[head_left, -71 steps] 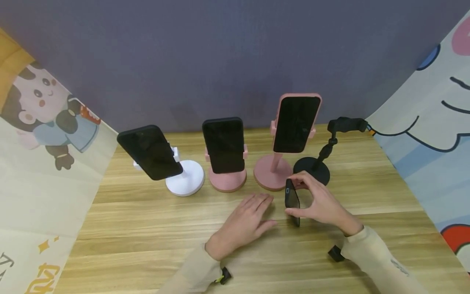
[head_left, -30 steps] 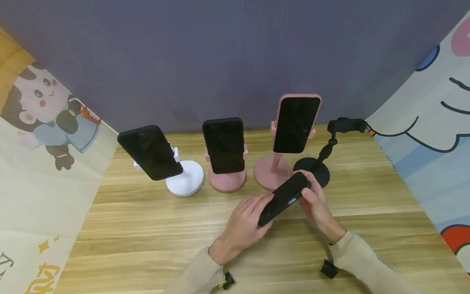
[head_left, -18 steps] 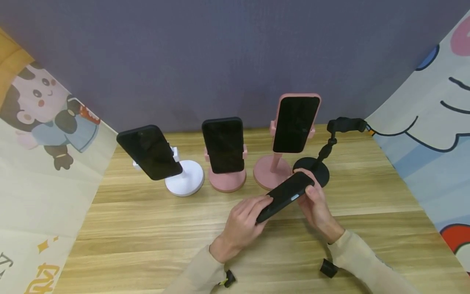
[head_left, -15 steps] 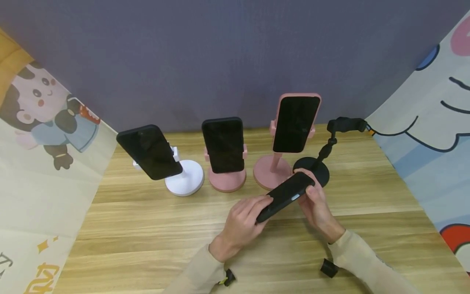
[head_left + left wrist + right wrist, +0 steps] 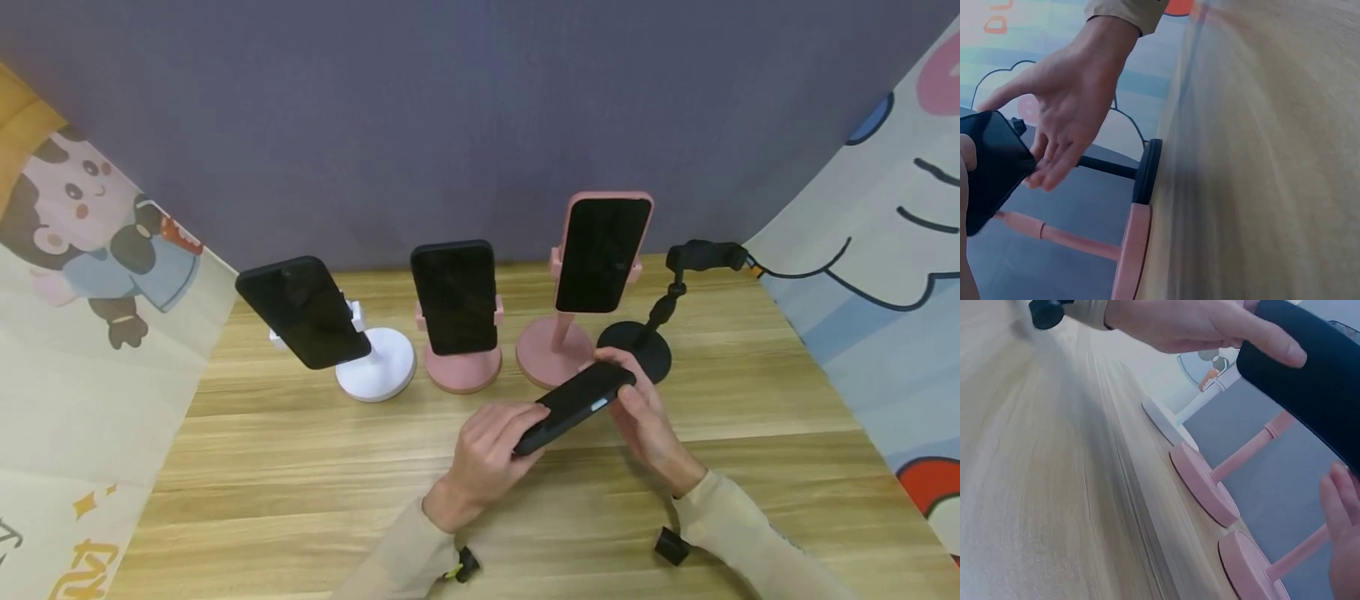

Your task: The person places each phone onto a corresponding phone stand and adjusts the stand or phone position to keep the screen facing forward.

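A black smartphone (image 5: 576,407) is held above the table between both hands, tilted, its right end higher up the head view. My left hand (image 5: 487,454) grips its lower left end, fingers over the top face. At the upper right end my right hand (image 5: 647,417) holds it, thumb on the near edge and fingers behind the far edge. In the left wrist view the phone (image 5: 994,165) partly hides behind the left fingers. Just beyond the right hand stands a black phone stand (image 5: 660,312) with nothing in its clamp.
Along the back stand a white stand (image 5: 386,367), a short pink stand (image 5: 465,371) and a taller pink stand (image 5: 551,354), each bearing a phone. Behind them rises a grey-blue panel (image 5: 480,125). Cartoon-printed side walls border the wooden table (image 5: 300,492).
Earlier the right hand alone held the phone on edge, with the left hand beside it. Then both hands took it and turned it flatter. Lately it has shifted slightly down and left.
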{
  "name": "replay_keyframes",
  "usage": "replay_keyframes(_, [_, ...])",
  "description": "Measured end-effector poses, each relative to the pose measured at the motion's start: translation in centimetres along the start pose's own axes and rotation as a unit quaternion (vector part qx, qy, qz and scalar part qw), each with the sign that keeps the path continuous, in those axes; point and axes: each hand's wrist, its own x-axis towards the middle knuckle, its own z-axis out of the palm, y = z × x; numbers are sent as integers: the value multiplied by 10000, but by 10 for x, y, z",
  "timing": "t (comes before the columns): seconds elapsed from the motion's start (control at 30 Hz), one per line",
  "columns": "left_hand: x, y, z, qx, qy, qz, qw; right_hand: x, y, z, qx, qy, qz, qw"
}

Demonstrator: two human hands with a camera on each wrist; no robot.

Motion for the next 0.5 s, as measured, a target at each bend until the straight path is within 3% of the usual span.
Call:
replay_keyframes(0.33, [6,-3,-5,-317,341,190,9987,1,2,-5,-933,194,-369,9948])
replay_keyframes(0.5, [5,-4,-5,-548,468,179,9972,3,2,-3,-1237,96,-649,9902])
